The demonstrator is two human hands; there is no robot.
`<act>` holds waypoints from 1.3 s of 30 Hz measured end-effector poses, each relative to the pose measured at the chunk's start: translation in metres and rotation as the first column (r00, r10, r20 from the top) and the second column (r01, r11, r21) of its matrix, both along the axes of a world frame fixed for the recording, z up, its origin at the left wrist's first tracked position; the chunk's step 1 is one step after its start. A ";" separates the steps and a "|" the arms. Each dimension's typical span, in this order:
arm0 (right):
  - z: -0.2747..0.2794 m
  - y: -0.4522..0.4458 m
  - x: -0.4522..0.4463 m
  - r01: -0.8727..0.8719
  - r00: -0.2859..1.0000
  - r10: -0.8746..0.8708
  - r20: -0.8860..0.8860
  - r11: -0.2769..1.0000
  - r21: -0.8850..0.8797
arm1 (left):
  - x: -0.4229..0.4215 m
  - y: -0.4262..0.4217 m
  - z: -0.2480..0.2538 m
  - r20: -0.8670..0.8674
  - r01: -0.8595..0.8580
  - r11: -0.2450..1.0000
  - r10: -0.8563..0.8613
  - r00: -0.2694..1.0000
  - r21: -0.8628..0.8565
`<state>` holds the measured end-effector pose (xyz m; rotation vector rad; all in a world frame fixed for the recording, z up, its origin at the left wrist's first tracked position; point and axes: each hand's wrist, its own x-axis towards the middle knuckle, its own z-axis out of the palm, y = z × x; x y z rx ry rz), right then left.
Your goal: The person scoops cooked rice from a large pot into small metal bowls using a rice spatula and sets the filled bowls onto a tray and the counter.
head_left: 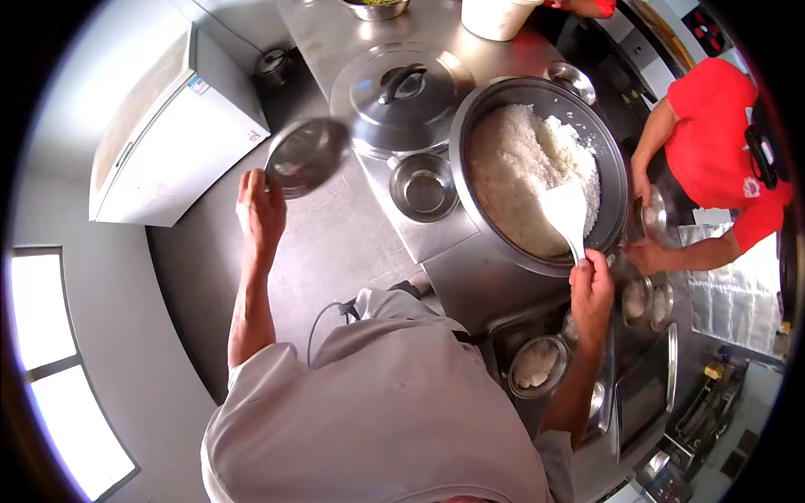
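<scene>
White paddle: inside pot, against rice; right hand curled round it. Metal bowl: left of pot, pinched at edge by left hand; slack pinch could drop it.

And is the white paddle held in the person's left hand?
No, the right hand grips the white paddle by its handle, while the left hand holds a round metal item.

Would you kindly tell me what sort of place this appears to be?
Probably a commercial or canteen kitchen: a very large pot of what looks like rice, a long stainless-steel counter, and what appears to be a chest freezer.
</scene>
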<state>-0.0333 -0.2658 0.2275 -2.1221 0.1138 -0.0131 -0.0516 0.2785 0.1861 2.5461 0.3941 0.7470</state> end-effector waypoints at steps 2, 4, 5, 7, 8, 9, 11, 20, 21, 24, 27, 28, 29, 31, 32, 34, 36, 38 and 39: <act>-0.007 -0.008 -0.003 -0.005 0.998 0.009 0.056 0.998 -0.067 | -0.003 -0.006 0.005 0.178 -0.083 0.975 0.046 0.983 0.206; -0.002 -0.010 -0.004 0.010 0.998 0.000 0.063 0.989 -0.145 | -0.001 0.008 -0.002 0.184 -0.151 0.965 0.112 0.976 0.215; -0.004 -0.013 -0.003 0.020 0.996 -0.005 0.084 0.984 -0.177 | -0.002 0.013 -0.007 0.124 -0.169 0.986 0.167 0.978 0.005; -0.001 -0.016 -0.001 0.047 0.991 -0.011 0.131 0.960 -0.275 | 0.008 -0.002 -0.006 0.167 0.012 0.780 0.119 0.979 -0.626; -0.003 -0.018 0.002 0.057 0.984 0.000 0.176 0.945 -0.322 | 0.015 -0.013 -0.008 0.282 0.195 0.552 0.076 0.956 -0.811; 0.000 -0.020 0.004 0.076 0.984 -0.018 0.177 0.942 -0.327 | 0.023 -0.022 -0.011 0.261 0.204 0.479 0.054 0.964 -0.853; 0.004 -0.023 0.010 0.012 0.984 0.071 0.165 0.891 -0.455 | 0.037 -0.053 -0.015 0.223 0.216 0.324 -0.015 0.975 -0.921; 0.036 -0.037 0.049 -0.186 0.951 0.309 -0.030 0.488 -0.853 | 0.094 -0.212 -0.015 0.206 0.299 0.402 -0.259 0.944 -0.866; 0.042 -0.034 0.054 -0.262 0.938 0.322 -0.132 0.403 -0.877 | 0.097 -0.225 -0.016 0.252 0.334 0.369 -0.254 0.934 -0.868; 0.048 -0.029 0.070 -0.367 0.906 0.327 -0.268 0.296 -0.882 | 0.110 -0.245 -0.028 0.311 0.388 0.336 -0.260 0.914 -0.858; 0.041 -0.034 0.086 -0.414 0.882 0.352 -0.313 0.264 -0.871 | 0.115 -0.258 -0.028 0.320 0.391 0.340 -0.245 0.915 -0.855; 0.036 -0.036 0.089 -0.429 0.870 0.375 -0.321 0.252 -0.868 | 0.116 -0.262 -0.028 0.345 0.398 0.327 -0.211 0.915 -0.857; 0.030 -0.036 0.091 -0.437 0.865 0.378 -0.329 0.247 -0.865 | 0.117 -0.262 -0.035 0.347 0.403 0.327 -0.217 0.912 -0.855; 0.021 -0.035 0.096 -0.492 0.842 0.343 -0.416 0.173 -0.853 | 0.119 -0.268 -0.033 0.352 0.398 0.310 -0.193 0.916 -0.864; 0.017 -0.035 0.098 -0.499 0.837 0.347 -0.423 0.168 -0.850 | 0.120 -0.271 -0.033 0.362 0.399 0.292 -0.174 0.916 -0.869; 0.012 -0.037 0.101 -0.498 0.829 0.382 -0.409 0.172 -0.850 | 0.120 -0.273 -0.038 0.331 0.370 0.301 -0.173 0.927 -0.879; 0.009 -0.039 0.104 -0.514 0.819 0.398 -0.414 0.187 -0.837 | 0.121 -0.277 -0.044 0.359 0.393 0.265 -0.169 0.918 -0.880; 0.007 -0.042 0.108 -0.524 0.813 0.410 -0.414 0.205 -0.827 | 0.120 -0.279 -0.044 0.351 0.388 0.277 -0.173 0.920 -0.879; 0.005 -0.041 0.109 -0.538 0.808 0.417 -0.416 0.235 -0.809 | 0.120 -0.282 -0.044 0.344 0.376 0.273 -0.160 0.925 -0.885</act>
